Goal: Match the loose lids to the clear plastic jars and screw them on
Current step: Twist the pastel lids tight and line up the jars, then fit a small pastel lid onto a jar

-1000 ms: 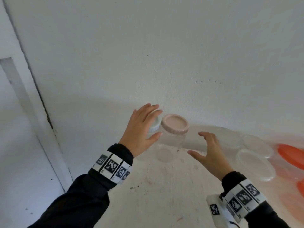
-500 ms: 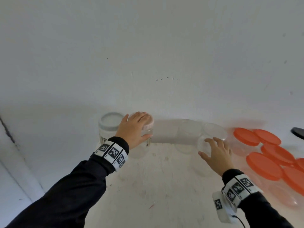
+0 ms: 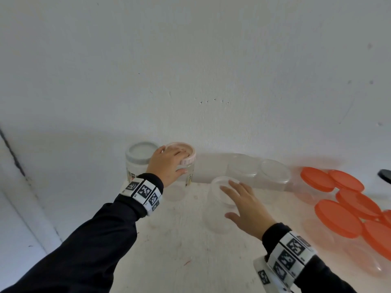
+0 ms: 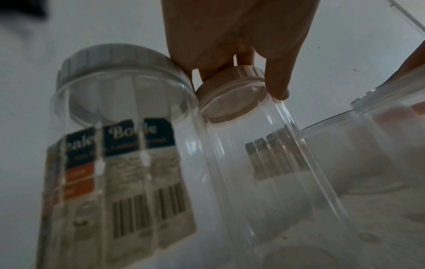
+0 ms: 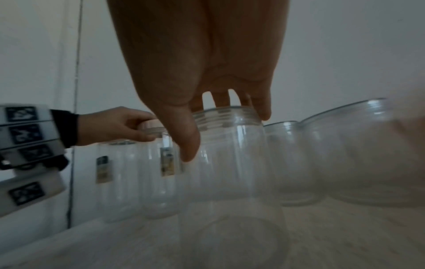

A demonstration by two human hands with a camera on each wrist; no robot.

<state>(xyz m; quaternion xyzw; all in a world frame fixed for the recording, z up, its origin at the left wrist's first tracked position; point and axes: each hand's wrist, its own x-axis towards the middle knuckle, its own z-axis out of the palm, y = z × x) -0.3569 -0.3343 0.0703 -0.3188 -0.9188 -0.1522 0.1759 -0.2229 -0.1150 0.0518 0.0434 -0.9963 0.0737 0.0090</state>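
A clear jar with a pink lid [image 3: 182,154] stands by the wall beside a white-lidded jar [image 3: 140,153]. My left hand [image 3: 167,166] grips the pink lid from above, fingers over the top and thumb on the ribbed side [image 4: 230,94]. My right hand [image 3: 243,204] holds an open, lidless clear jar [image 3: 218,208] by its threaded rim. Its thumb runs down the near wall and its fingers reach over the far rim [image 5: 230,112]. In the right wrist view my left hand [image 5: 115,125] shows at the left.
Two more open clear jars [image 3: 242,168] [image 3: 275,174] stand against the white wall. Several orange lids [image 3: 338,216] crowd the right side of the pale tabletop [image 3: 179,250]. A dark object [image 3: 385,173] sits at the right edge. The table ends at the left by a wall trim.
My left hand carried the pink-lidded jar back to the wall beside the white-lidded jar. My right hand reached an open jar and drew it left and nearer.
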